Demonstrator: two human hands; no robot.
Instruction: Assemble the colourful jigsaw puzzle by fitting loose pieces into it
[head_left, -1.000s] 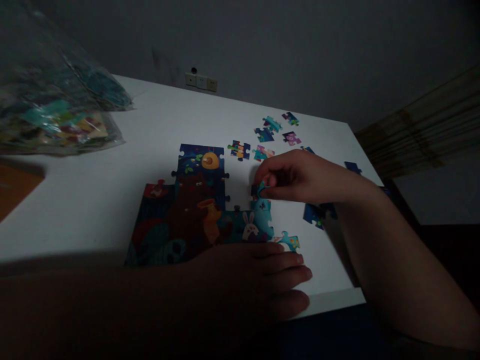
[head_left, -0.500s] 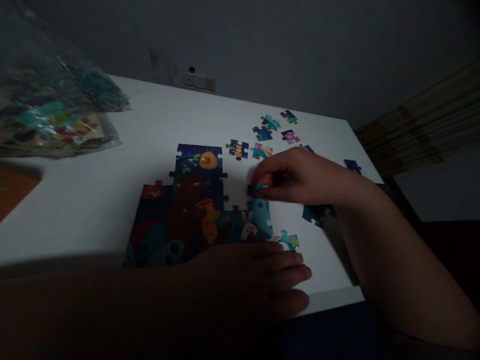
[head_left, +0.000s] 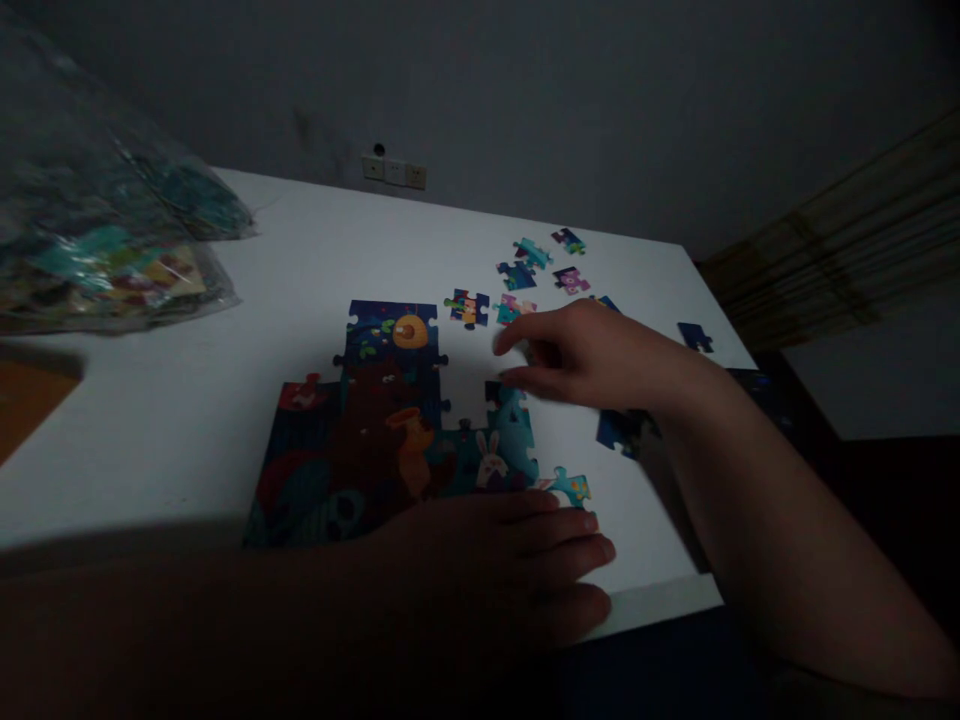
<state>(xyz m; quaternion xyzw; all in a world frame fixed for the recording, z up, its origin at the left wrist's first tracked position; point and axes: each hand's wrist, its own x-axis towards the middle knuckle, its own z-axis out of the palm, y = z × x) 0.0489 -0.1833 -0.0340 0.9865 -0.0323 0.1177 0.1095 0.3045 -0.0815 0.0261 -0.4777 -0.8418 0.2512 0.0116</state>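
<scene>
A partly joined jigsaw puzzle [head_left: 390,430] with a bear, a rabbit and a lamp lies on the white table. My left hand [head_left: 517,560] rests flat over its lower edge, fingers stretched out to the right and holding nothing. A teal puzzle piece [head_left: 566,487] shows just beyond those fingers. My right hand [head_left: 570,350] hovers at the puzzle's upper right, thumb and index finger apart with nothing between them. Below its thumb, a dark and teal piece [head_left: 508,400] sits at the top of the right column, beside a white gap.
Loose pieces [head_left: 516,275] lie scattered behind my right hand, and a dark blue piece [head_left: 695,337] lies near the right table edge. More dark pieces [head_left: 619,432] are partly under my right wrist. Clear plastic bags [head_left: 120,260] and an orange item [head_left: 34,395] occupy the left.
My right thumb and index finger have parted from the teal piece, which stays in the puzzle's right column. The left hand keeps its place; the view has shifted slightly.
</scene>
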